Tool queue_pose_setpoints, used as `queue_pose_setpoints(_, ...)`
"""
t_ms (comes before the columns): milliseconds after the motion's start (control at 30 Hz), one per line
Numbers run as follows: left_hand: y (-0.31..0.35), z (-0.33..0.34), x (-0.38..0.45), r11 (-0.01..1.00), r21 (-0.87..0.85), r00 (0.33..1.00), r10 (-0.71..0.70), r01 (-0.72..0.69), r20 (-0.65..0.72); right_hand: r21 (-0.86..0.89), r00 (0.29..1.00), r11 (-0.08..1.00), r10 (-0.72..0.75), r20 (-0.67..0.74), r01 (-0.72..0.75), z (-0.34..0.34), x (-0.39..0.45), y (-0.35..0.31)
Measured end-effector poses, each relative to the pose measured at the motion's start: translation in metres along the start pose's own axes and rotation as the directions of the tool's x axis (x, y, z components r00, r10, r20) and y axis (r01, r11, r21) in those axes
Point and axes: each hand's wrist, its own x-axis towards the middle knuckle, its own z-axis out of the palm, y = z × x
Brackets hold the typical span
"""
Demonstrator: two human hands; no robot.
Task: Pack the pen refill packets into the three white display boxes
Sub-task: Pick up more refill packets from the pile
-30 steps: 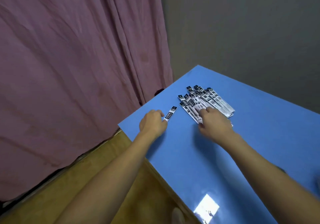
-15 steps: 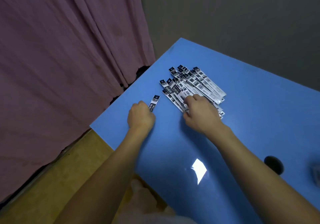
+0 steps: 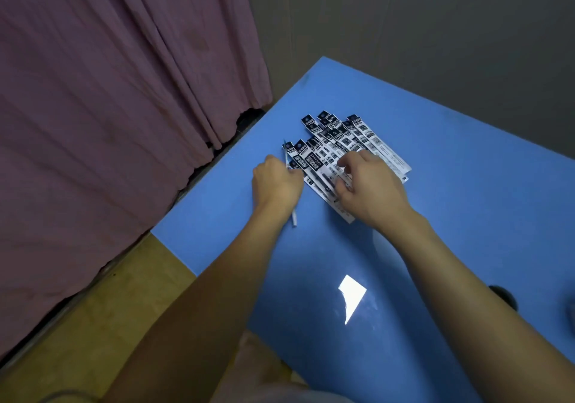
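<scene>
Several black-and-white pen refill packets (image 3: 367, 141) lie fanned in a loose pile on the blue table (image 3: 466, 216). My left hand (image 3: 275, 184) grips one thin refill packet (image 3: 293, 217) edge-on at the pile's left side; its ends stick out above and below my fist. My right hand (image 3: 370, 186) rests on the near part of the pile with fingers curled, pinching a packet. No white display box is in view.
A pink curtain (image 3: 109, 122) hangs at the left, close to the table's left edge. A grey wall stands behind the table. A round dark hole (image 3: 504, 296) is in the tabletop at the right. Brown floor (image 3: 77, 324) shows below left.
My left hand has carried its packet right, up against the pile, and turned it edge-on. My right hand stays on the pile. The camera has shifted, and the table sits further right in view.
</scene>
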Motion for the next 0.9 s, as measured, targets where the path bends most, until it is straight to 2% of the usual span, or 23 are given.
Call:
queue_pose_setpoints(133,0.017,0.015,0.005,0.998,-0.043,0.998,-0.032,0.035,0.061,0.016,1.0,1.0,0.001,-0.007,0.0,-0.003,0.0,-0.001)
queue_pose_setpoints(400,0.013,0.01,0.005,0.998,0.042,0.996,-0.039,0.036,0.077,0.023,1.0,1.0,0.003,-0.026,-0.002,-0.008,-0.005,0.003)
queue_pose_setpoints(567,0.0,-0.012,0.003,0.992,0.083,0.992,-0.103,0.097,0.075,0.038,1.0,0.999,-0.004,-0.027,0.005,-0.008,-0.006,0.002)
queue_pose_setpoints(733,-0.026,-0.028,0.006,0.987,-0.021,0.985,-0.158,0.16,0.071,0.062,1.0,0.998,-0.027,-0.017,0.028,-0.004,-0.007,-0.003)
queue_pose_setpoints(900,-0.046,-0.039,0.006,0.94,-0.246,0.97,-0.215,0.237,0.115,0.06,0.998,0.997,-0.055,-0.008,0.055,0.002,-0.006,-0.009)
